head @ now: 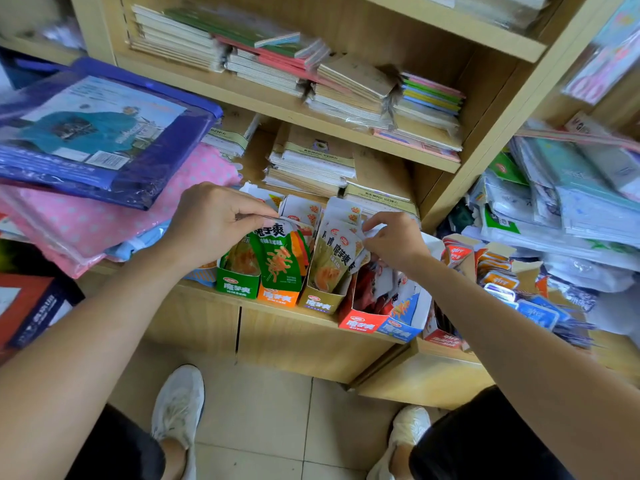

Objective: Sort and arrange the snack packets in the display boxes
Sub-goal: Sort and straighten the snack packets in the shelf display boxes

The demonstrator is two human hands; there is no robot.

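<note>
Fingers pinch green packet and olive packet upright.

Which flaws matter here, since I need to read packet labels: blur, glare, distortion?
Head view: the green packet in the left hand shows sharp print; goods at the far right edge smear with blur; the wide lens bows the shelf boards; light is soft and even, with faint sheen on the blue plastic bag.

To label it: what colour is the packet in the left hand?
The packet is mainly green, best seen in head view.
</note>
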